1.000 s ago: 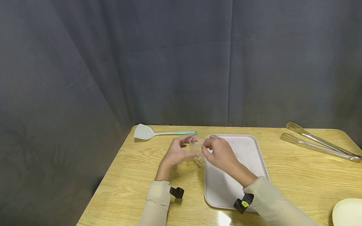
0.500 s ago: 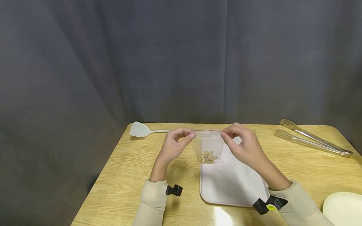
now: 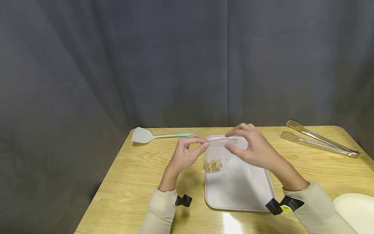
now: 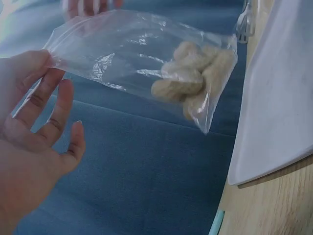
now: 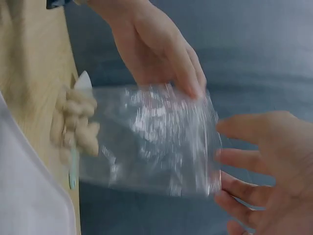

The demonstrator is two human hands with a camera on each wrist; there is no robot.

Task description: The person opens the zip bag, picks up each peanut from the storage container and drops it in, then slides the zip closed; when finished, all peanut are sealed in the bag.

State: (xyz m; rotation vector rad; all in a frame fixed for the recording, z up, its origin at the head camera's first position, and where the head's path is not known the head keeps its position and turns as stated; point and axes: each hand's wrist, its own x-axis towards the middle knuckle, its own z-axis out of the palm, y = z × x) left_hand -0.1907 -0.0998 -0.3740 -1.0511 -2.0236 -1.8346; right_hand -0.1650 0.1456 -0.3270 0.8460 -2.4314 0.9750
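Observation:
A clear zip bag with a red line along its top hangs over the tray, several unshelled peanuts gathered at its bottom. My left hand pinches the bag's top left corner between thumb and index finger; its other fingers spread loosely in the left wrist view. At the opposite end of the red line is my right hand, thumb and fingers held apart. In the right wrist view the right fingertips are right at the bag's mouth, not pinched together.
A pale tray lies on the wooden table. Behind on the left lies a white spatula with a mint handle. Metal tongs lie at the back right, and a cream plate at the front right.
My hands moved apart and spread the bag out between them. Lately my right thumb and fingers have parted from their pinch on its right corner. The left hand keeps its pinch.

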